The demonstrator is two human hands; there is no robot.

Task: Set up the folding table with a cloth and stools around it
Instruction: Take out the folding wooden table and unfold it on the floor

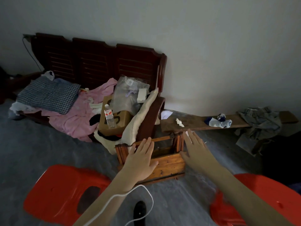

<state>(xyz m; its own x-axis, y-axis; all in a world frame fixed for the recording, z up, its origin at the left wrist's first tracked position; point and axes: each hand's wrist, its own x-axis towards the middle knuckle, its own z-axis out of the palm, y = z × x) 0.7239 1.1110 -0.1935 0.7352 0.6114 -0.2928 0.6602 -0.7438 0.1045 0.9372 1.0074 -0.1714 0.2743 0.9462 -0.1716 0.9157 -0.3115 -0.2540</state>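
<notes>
Red stools (65, 191) nearest, open hands over folded wooden table (167, 165)

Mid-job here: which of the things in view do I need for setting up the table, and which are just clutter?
For the job: small folded wooden table under left hand and right hand; two red plastic stools.

Lying about: checked cloth, pink fabric, cardboard box, plastic bottle, socks on plank.

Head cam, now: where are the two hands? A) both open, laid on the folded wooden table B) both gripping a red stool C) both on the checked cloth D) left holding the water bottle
A: left hand and right hand lie flat with fingers spread on the folded wooden table; the red stool stands untouched.
</notes>
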